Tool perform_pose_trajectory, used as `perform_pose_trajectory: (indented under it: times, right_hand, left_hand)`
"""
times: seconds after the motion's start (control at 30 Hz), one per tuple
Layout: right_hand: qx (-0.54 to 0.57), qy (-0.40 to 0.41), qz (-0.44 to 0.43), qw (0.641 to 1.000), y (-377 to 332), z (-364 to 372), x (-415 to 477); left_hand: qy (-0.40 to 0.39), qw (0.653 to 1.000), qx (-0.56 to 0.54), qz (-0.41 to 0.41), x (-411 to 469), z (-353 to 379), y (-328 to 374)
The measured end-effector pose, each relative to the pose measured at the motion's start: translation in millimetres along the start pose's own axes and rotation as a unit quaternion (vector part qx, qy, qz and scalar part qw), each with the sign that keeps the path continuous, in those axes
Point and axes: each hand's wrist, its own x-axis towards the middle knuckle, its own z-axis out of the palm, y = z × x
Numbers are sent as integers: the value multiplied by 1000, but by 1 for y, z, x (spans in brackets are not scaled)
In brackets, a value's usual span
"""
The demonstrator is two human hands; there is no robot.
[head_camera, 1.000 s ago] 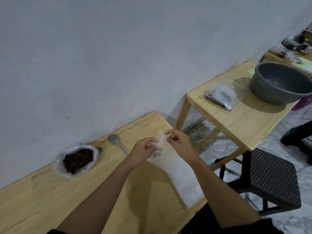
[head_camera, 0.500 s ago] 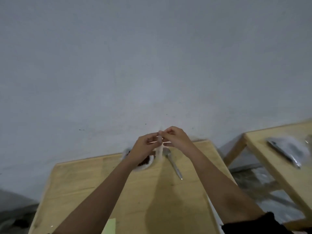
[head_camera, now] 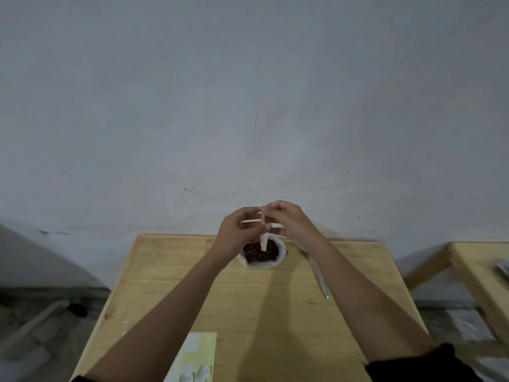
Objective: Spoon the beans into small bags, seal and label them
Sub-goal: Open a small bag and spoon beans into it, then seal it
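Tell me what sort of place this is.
Probably a makeshift packing spot in a plain room: a wooden table against a bare grey wall, a second table beside it, an open bag of beans and a spoon. The left hand and right hand pinch a small bag.

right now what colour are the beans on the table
Dark brown; the beans show best in the head view.

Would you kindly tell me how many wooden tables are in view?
2: the near table bearing the beans, and a second table at the right edge, partly cut off.
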Motion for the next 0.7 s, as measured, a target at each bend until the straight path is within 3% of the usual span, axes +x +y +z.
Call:
perform_pose_trajectory:
  times: [0.47,0.7]
  right_hand:
    - [4,51,-40,998,0,5,-10]
    - [-136,159,-86,974,5,15,-12]
  left_hand:
    - [-15,1000,-23,0,3,3,0]
    - [9,996,74,41,3,11,-9]
